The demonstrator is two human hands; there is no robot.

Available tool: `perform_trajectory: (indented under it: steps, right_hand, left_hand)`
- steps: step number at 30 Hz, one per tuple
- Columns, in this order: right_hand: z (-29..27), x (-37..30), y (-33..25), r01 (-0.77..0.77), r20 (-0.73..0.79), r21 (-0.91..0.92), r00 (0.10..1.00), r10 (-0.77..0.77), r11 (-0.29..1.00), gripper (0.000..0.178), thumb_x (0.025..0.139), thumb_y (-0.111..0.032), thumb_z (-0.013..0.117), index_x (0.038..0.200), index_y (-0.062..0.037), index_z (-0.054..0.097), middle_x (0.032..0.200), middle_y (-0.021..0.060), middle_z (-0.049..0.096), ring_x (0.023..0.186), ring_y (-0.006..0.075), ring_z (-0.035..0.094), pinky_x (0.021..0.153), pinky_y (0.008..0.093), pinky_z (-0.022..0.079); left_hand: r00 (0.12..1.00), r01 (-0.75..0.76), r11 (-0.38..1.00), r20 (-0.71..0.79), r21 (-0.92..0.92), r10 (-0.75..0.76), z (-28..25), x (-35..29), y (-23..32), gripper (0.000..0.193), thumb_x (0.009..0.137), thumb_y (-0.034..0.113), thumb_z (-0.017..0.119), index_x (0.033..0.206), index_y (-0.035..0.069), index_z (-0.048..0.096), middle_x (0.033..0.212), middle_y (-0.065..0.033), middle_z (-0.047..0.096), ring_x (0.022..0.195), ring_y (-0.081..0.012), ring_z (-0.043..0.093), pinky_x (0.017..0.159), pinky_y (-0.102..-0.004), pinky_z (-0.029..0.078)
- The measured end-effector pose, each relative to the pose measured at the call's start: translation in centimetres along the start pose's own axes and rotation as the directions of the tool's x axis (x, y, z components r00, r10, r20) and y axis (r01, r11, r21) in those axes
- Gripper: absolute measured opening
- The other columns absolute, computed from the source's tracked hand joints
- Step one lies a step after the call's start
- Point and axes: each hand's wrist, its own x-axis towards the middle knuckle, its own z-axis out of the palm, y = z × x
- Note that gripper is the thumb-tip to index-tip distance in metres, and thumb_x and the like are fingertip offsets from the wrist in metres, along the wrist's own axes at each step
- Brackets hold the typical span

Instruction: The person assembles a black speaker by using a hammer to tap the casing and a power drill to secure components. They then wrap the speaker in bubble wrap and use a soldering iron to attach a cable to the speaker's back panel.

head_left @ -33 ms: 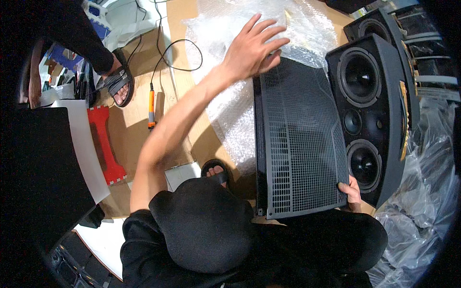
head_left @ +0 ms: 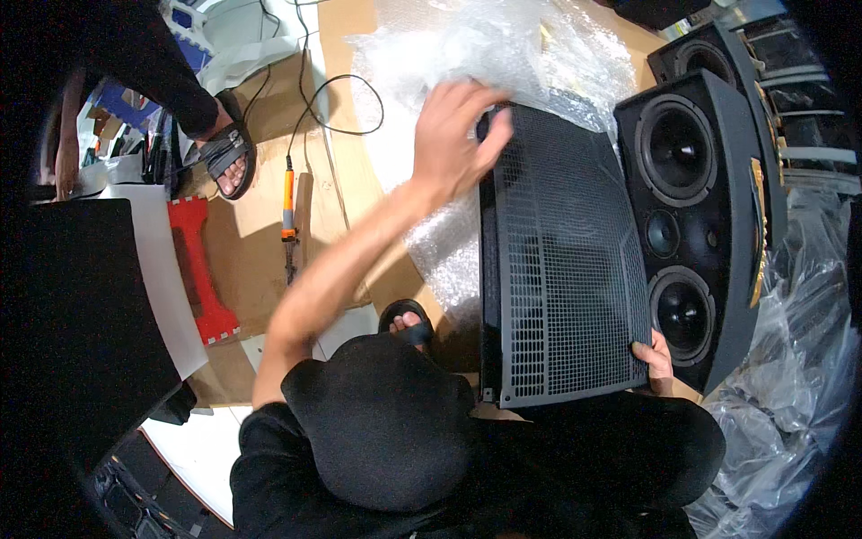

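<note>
The left hand (head_left: 458,135) is gripping the black perforated metal grille's (head_left: 561,260) far corner, the right hand (head_left: 655,359) is pinching its near corner; one-sided lifting could be scraping the black speaker cabinet (head_left: 709,225).

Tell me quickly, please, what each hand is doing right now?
Left hand: closed over the far top corner of the black grille.
Right hand: gripping the grille's near right corner.

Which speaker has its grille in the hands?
The near speaker, cones bare; the grille lies beside it, left hand on its far corner, right hand on its near corner. The far speaker sits behind, untouched.
</note>
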Motion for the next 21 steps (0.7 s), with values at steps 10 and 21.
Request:
perform_trajectory:
  steps: [10, 21]
  right_hand:
    - [1.4, 1.5, 6.3, 0.02, -0.129, -0.1, 0.991, -0.033, 0.995, 0.05, 0.075, -0.013, 0.074, 0.116, 0.0064, 0.053, 0.103, 0.0119, 0.066, 0.089, 0.021, 0.064, 0.084, 0.0336, 0.051]
    - [-0.1, 6.8, 6.9, -0.195, 0.039, -0.241, 0.977, 0.211, 0.951, 0.053, 0.09, -0.028, 0.064, 0.126, 0.0093, 0.049, 0.121, 0.0151, 0.058, 0.109, 0.0225, 0.056, 0.098, 0.0354, 0.043]
  left_hand:
    - [0.241, 0.756, -0.434, 0.824, -0.491, -0.513, 2.2, -10.5, 5.2, 0.04, 0.084, 0.013, 0.069, 0.116, -0.007, 0.055, 0.096, -0.0159, 0.067, 0.077, -0.023, 0.068, 0.066, -0.0364, 0.059]
    - [0.62, 0.716, 0.206, 0.473, -0.667, -0.626, -0.7, -9.5, 10.4, 0.044, 0.078, -0.001, 0.07, 0.118, -0.009, 0.053, 0.104, -0.0153, 0.066, 0.091, -0.0195, 0.065, 0.083, -0.0311, 0.053]
